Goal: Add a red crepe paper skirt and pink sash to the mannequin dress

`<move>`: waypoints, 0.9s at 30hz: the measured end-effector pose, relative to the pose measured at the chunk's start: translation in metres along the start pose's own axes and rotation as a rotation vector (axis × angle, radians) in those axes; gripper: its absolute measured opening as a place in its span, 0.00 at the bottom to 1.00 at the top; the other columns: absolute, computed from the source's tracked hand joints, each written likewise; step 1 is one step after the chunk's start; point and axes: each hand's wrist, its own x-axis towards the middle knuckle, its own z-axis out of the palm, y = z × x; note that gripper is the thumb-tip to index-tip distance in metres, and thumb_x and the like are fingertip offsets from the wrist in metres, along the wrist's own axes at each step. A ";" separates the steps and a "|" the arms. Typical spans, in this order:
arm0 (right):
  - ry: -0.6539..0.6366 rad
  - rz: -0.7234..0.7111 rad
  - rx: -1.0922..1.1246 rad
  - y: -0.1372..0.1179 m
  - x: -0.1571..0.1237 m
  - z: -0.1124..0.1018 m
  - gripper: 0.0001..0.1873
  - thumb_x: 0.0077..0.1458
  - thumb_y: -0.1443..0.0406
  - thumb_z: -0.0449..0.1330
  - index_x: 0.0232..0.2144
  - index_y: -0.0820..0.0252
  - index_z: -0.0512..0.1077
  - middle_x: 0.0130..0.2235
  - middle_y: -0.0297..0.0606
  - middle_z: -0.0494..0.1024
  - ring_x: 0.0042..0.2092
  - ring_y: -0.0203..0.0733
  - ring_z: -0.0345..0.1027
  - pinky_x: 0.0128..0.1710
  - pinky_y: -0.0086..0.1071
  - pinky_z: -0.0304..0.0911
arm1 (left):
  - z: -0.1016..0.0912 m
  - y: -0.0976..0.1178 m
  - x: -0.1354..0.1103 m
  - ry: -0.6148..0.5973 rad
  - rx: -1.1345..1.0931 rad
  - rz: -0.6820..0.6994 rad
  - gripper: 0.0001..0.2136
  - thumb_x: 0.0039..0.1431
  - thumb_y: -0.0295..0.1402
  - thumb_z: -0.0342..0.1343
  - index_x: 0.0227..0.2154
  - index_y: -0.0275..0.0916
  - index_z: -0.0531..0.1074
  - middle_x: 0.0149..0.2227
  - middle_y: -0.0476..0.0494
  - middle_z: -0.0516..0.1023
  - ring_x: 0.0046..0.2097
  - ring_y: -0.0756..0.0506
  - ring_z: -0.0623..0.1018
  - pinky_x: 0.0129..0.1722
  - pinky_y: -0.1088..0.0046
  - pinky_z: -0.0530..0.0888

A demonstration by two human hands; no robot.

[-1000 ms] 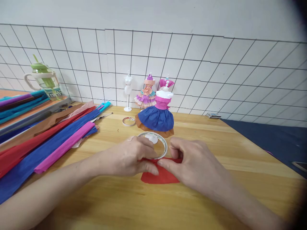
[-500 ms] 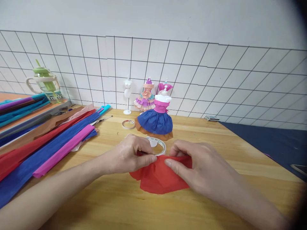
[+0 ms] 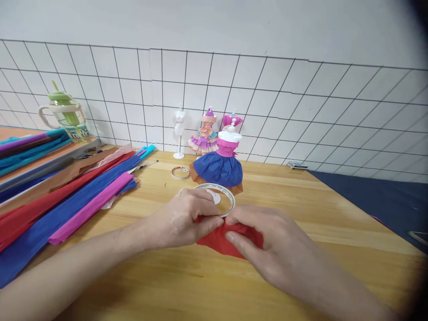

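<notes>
While hands (image 3: 185,218) (image 3: 272,238) pinch, tabletop (image 3: 174,281); wall (image 3: 274,104) (tiled, perhaps)

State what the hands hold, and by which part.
Both left hand and right hand pinch the red sheet near its upper edge; whether the left also holds the white ring is unclear.

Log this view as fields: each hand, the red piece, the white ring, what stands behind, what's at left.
Left hand: pinching the red piece
Right hand: touching the red piece, grip unclear
Red piece: spanning both hands
White ring: at the left hand, beyond the red piece
Behind: blue-skirted mannequin, bare white mannequin
Left side: pink strip, blue strip, green-lidded cup
</notes>
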 end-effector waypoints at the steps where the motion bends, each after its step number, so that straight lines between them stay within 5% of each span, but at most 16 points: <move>1: -0.006 -0.009 0.008 0.000 0.000 0.000 0.10 0.56 0.69 0.51 0.25 0.58 0.69 0.23 0.32 0.73 0.25 0.36 0.63 0.24 0.30 0.53 | 0.001 0.000 0.000 -0.004 -0.005 -0.006 0.12 0.63 0.27 0.51 0.25 0.33 0.73 0.24 0.46 0.70 0.28 0.51 0.69 0.28 0.76 0.65; 8: 0.112 0.024 -0.014 0.001 0.000 0.002 0.14 0.56 0.66 0.51 0.19 0.57 0.62 0.19 0.30 0.68 0.21 0.35 0.59 0.21 0.30 0.49 | 0.001 -0.001 0.001 0.026 0.014 0.020 0.14 0.63 0.28 0.50 0.21 0.33 0.70 0.22 0.49 0.65 0.27 0.52 0.65 0.26 0.76 0.62; 15: 0.080 -0.023 0.010 -0.001 -0.001 0.004 0.12 0.57 0.67 0.50 0.23 0.57 0.66 0.20 0.30 0.68 0.21 0.34 0.59 0.22 0.30 0.50 | 0.000 0.000 0.000 0.023 0.005 0.018 0.12 0.63 0.27 0.51 0.24 0.32 0.73 0.25 0.46 0.70 0.28 0.51 0.68 0.28 0.76 0.65; 23: 0.252 0.000 0.032 0.001 0.000 0.006 0.10 0.54 0.69 0.51 0.22 0.56 0.62 0.18 0.27 0.66 0.19 0.32 0.57 0.20 0.29 0.51 | -0.002 0.001 0.001 0.052 0.024 0.021 0.14 0.64 0.29 0.49 0.25 0.32 0.73 0.24 0.46 0.68 0.28 0.51 0.67 0.27 0.76 0.65; 27: 0.217 -0.058 0.060 0.000 -0.001 0.008 0.09 0.54 0.69 0.51 0.24 0.57 0.65 0.19 0.27 0.67 0.20 0.32 0.58 0.20 0.28 0.51 | -0.001 0.001 0.001 0.057 0.046 0.033 0.14 0.64 0.28 0.50 0.23 0.32 0.72 0.23 0.47 0.67 0.27 0.52 0.66 0.26 0.77 0.64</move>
